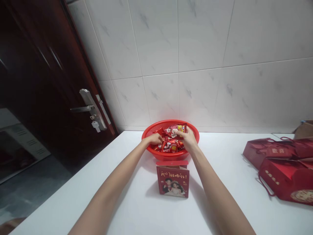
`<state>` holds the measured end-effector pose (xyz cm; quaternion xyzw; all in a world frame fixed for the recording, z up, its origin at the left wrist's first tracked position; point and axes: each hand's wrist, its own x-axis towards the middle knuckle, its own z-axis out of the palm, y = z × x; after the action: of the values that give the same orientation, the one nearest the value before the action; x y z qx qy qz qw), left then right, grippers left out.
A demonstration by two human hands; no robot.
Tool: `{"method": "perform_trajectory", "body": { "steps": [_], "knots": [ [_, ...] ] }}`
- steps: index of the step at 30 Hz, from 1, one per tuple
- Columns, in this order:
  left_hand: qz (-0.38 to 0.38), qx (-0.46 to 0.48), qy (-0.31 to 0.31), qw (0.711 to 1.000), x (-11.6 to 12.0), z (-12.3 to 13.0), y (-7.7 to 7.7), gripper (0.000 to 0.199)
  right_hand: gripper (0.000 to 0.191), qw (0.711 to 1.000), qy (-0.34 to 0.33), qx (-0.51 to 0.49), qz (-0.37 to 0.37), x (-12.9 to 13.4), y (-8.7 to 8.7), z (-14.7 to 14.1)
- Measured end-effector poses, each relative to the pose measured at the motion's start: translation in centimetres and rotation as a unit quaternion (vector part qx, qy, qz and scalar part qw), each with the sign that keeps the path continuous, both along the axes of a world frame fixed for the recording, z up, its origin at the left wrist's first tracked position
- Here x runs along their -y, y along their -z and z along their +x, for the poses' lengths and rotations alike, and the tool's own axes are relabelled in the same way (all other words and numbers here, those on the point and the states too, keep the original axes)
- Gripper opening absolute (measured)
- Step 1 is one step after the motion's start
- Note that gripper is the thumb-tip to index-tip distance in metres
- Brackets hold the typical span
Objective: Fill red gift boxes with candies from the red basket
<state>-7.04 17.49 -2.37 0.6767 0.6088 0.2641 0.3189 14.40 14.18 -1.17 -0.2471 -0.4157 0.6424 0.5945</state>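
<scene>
Nearest to my viewpoint on the white table (137, 213), I locate a small red box (173, 179), upright with its top open and an illustrated couple on its front. To the right, well apart from it, I note dark red cord-handled boxes (283, 179). Just behind the small box sits the red basket (168, 157), containing wrapped sweets (170, 147). My left hand (156, 139) reaches over its left side, fingers bent among the sweets; I cannot tell whether they grip one. My right hand (188, 138) pinches a wrapped packet (181, 128) between thumb and fingers, above the basket's right side. Beyond stands the tiled wall (200, 39).
</scene>
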Motion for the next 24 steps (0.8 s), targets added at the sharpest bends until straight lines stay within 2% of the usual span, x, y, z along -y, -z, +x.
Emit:
{"method": "perform_trajectory", "body": {
  "steps": [3,6,11,16,19,21,24],
  "knots": [
    [-0.036,-0.033,0.017,0.999,-1.3,-0.3,1.0,0.035,0.044,1.0,0.001,-0.001,-0.004,0.0,0.1,0.0],
    [-0.028,-0.034,0.033,0.998,-2.7,0.1,1.9,0.048,0.043,1.0,0.002,-0.003,-0.008,0.0,0.0,0.0],
    [-0.031,-0.015,0.056,0.998,-3.2,0.3,2.7,0.033,0.041,1.0,-0.002,-0.001,-0.014,-0.1,0.0,0.2],
    [0.007,0.032,0.029,0.999,-1.9,0.5,1.0,0.022,0.042,1.0,0.009,-0.003,-0.007,-0.2,0.2,0.1],
    [0.064,0.101,-0.001,0.993,-1.2,1.2,-0.4,0.026,0.043,1.0,0.014,-0.01,-0.007,-0.3,0.3,0.0],
    [0.089,0.195,-0.031,0.976,-0.7,1.8,-1.1,0.03,0.043,1.0,0.018,-0.014,-0.011,-0.3,0.3,0.0],
    [0.083,0.369,-0.068,0.923,0.4,2.3,-1.9,0.031,0.043,0.999,0.027,-0.016,-0.019,-0.3,0.3,0.0]
  ]
}}
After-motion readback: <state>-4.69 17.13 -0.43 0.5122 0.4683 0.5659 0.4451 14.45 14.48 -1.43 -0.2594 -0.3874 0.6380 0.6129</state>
